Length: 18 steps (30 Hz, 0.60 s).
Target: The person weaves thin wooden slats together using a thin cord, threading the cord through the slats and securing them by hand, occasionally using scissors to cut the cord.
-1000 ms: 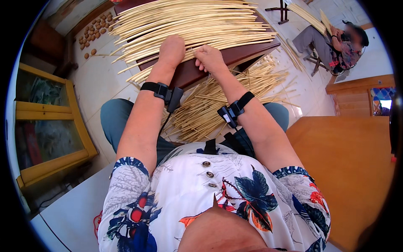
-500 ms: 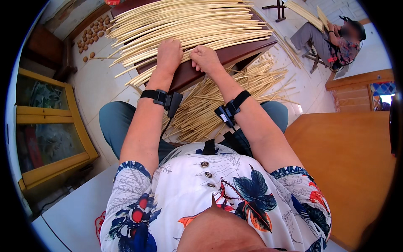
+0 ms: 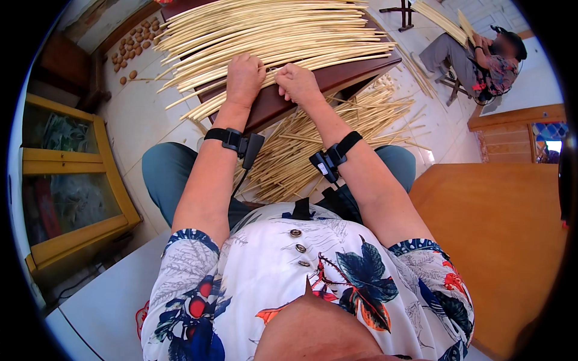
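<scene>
A row of long pale plant stalks (image 3: 283, 36) lies side by side across a dark red table (image 3: 283, 108), their ends running past its left edge. At the near edge of the row, my left hand (image 3: 244, 75) is closed, its fingers curled over the nearest stalks. Just to its right, my right hand (image 3: 296, 83) is closed in a pinch. A thin pale string (image 3: 271, 70) shows in the small gap between the two hands, and both appear to grip it. The fingertips of the left hand are hidden.
More loose stalks (image 3: 289, 162) are heaped on the floor below the table, between my knees. Round brown things (image 3: 129, 48) lie at the far left. A yellow glass-fronted cabinet (image 3: 75, 180) stands left, a brown wooden surface (image 3: 481, 240) right. Another person (image 3: 475, 63) sits far right holding pale strips.
Both hands stay closed at the near edge of the row. The right hand has shifted very slightly right, and the view has moved a little.
</scene>
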Available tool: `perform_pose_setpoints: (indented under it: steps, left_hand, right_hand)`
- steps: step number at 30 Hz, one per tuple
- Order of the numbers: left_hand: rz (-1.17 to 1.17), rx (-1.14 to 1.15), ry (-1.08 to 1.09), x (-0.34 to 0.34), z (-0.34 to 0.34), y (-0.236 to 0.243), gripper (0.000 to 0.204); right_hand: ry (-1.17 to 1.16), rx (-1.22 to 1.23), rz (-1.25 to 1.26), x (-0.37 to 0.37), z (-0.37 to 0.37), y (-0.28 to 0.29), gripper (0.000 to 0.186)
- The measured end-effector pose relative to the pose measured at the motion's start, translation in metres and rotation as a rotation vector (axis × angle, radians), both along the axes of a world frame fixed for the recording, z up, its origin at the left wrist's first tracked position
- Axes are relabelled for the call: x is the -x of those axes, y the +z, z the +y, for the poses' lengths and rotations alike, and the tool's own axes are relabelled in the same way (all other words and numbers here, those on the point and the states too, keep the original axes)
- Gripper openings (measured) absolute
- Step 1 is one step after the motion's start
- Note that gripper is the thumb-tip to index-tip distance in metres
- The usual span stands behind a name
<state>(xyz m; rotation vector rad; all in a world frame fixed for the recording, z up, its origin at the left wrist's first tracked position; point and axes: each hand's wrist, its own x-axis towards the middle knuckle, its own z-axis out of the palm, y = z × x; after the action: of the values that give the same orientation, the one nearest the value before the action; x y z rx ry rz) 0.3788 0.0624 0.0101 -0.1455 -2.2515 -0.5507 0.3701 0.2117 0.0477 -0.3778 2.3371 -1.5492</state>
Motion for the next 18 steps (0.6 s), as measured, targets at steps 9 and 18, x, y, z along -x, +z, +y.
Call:
perform_pose_setpoints:
  steps: [9,18]
  left_hand:
    - [-0.007,0.037,0.013,0.000,0.000,-0.001,0.008]
    - [0.037,0.055,0.011,-0.001,0.002,0.001,0.007]
  right_hand:
    - [-0.004,-0.006,-0.016,0.008,-0.002,-0.005,0.013]
    - [-0.061,-0.165,0.054,0.011,-0.010,-0.008,0.013]
